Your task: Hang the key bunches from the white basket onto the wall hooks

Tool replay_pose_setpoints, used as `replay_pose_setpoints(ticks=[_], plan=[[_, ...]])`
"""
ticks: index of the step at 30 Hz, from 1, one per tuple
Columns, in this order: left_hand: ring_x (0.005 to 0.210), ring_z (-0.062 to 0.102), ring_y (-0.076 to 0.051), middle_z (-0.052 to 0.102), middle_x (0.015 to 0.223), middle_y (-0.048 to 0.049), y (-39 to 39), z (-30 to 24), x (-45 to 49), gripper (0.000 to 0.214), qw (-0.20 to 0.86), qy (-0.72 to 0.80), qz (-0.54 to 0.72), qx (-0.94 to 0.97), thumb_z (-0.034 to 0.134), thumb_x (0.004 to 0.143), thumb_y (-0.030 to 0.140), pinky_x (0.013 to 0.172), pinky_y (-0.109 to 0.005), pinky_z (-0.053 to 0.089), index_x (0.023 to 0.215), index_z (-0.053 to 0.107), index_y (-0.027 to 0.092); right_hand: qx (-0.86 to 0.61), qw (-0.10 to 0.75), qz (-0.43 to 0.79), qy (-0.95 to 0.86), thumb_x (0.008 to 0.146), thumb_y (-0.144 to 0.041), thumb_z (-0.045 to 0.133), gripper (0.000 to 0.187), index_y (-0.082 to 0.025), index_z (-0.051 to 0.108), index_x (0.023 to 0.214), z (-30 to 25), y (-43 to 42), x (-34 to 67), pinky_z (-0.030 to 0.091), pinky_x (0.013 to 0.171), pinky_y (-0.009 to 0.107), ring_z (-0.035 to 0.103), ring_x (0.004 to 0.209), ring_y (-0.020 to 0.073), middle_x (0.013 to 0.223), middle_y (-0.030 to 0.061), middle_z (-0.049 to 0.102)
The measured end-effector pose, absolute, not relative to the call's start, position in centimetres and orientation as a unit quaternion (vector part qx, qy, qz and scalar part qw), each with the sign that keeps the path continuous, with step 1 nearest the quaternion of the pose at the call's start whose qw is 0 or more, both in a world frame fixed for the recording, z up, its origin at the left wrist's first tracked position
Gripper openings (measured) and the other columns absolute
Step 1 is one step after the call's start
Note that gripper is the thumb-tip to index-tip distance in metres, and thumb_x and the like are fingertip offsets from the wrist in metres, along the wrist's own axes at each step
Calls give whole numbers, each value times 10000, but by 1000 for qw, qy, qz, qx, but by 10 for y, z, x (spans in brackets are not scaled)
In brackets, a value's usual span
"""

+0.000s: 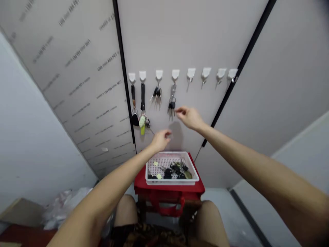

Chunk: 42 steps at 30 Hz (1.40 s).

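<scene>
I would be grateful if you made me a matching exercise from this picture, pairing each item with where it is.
Items:
1. the left hand
2. the right hand
3. the white plastic basket
4. the keys with the green fob

Places:
A. hanging from the second white wall hook
B. sitting on the red-covered stool
C. raised beside the keys on the fourth hook
D. raised just above the basket's far rim

Pairs: 1-D, 2-C, 3-B, 4-A.
</scene>
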State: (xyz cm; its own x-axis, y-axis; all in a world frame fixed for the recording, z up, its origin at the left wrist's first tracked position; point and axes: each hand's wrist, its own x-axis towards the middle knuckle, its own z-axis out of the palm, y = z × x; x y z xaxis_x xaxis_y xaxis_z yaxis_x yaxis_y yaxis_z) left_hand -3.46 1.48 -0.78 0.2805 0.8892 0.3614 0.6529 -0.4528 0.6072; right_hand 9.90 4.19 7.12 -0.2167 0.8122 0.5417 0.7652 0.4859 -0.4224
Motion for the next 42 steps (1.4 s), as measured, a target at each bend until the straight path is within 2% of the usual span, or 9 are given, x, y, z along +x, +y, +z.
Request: replay_pose_setpoints(ticks=[4, 7, 11, 21, 25, 29, 32, 37, 42], plan=[[725, 494, -130, 560, 805, -23, -11, -86, -39, 305, 226, 465, 135, 845, 494, 564, 189, 658, -220, 380, 867, 513, 161, -424, 36, 163, -890, 577, -205, 482, 213, -176, 574, 767, -24, 10, 114, 364, 565, 182, 500, 598, 93, 690, 1, 584], [810, 475, -164, 545, 865, -34, -19, -111, -39, 331, 185, 460, 75, 865, 513, 548, 247, 702, -244, 362, 873, 512, 189, -423, -46, 138, -894, 532, -240, 533, 292, -200, 553, 820, -78, -6, 117, 354, 562, 194, 497, 651, 120, 769, 14, 561], [796, 480, -183, 550, 830, -49, -15, -111, -36, 292, 160, 531, 47, 831, 528, 533, 277, 673, -254, 364, 811, 529, 189, -479, -22, 43, -876, 573, -233, 494, 288, -179, 536, 853, -106, -10, 111, 340, 613, 228, 478, 742, 162, 849, 69, 506], [660, 507, -124, 576, 735, -45, -9, -114, -43, 213, 199, 580, 101, 783, 419, 605, 139, 589, -205, 366, 793, 518, 150, -507, 90, 54, -855, 640, -197, 423, 155, -168, 565, 695, -105, -9, 105, 299, 715, 243, 416, 829, 156, 837, 58, 494], [774, 497, -171, 553, 873, -57, -12, -115, -35, 397, 212, 538, 127, 806, 555, 499, 238, 641, -230, 367, 885, 497, 169, -506, 44, 64, -859, 566, -218, 494, 198, -173, 568, 744, -103, -12, 102, 307, 707, 287, 413, 839, 194, 851, 74, 492], [697, 515, -201, 576, 709, -49, -13, -114, -29, 281, 268, 567, 108, 772, 580, 449, 226, 602, -269, 372, 718, 547, 149, -516, 73, 93, -848, 562, -177, 473, 167, -169, 567, 699, -101, -7, 107, 314, 714, 304, 418, 853, 199, 855, 73, 504], [635, 516, -143, 558, 646, -20, -6, -101, -35, 210, 398, 556, 226, 694, 546, 503, 189, 569, -232, 376, 703, 516, 131, -543, 192, 173, -799, 588, -166, 435, 232, -146, 542, 794, -94, -2, 114, 323, 739, 287, 444, 831, 166, 874, 77, 516], [559, 518, -78, 537, 628, -2, 3, -63, -47, 221, 641, 408, 392, 518, 538, 551, 181, 504, -171, 366, 743, 441, 129, -493, 333, 465, -655, 612, -177, 402, 384, -160, 411, 996, -72, -3, 108, 393, 639, 247, 496, 759, 118, 877, 39, 540], [564, 514, -73, 536, 643, -4, 4, -45, -49, 274, 669, 350, 435, 491, 578, 513, 178, 492, -163, 364, 747, 440, 136, -407, 452, 571, -551, 596, -275, 460, 328, -152, 475, 900, -53, -6, 95, 397, 493, 210, 490, 506, 74, 616, -8, 544]])
